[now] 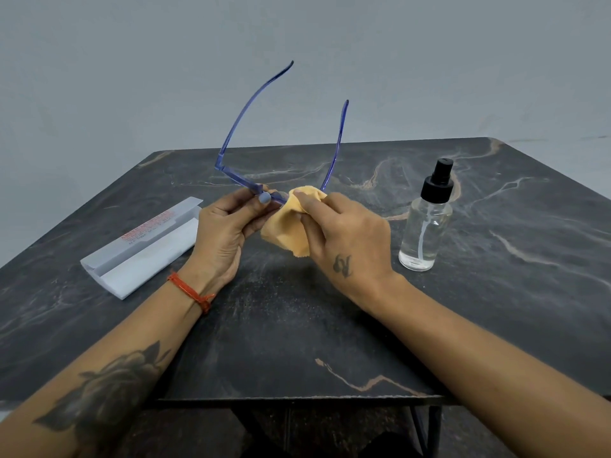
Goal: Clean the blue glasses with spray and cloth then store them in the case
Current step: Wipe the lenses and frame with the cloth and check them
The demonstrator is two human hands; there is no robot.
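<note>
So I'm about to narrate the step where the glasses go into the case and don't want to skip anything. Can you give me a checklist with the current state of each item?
1. Blue glasses held securely by the left hand: ok.
2. Orange cloth off the lens: not ok, the right hand pinches it on the lens.
3. Lenses clean: cannot tell.
4. Temples folded: not ok, both stick up.
5. White case open: ok.
6. Spray bottle upright, out of the way: ok.
</note>
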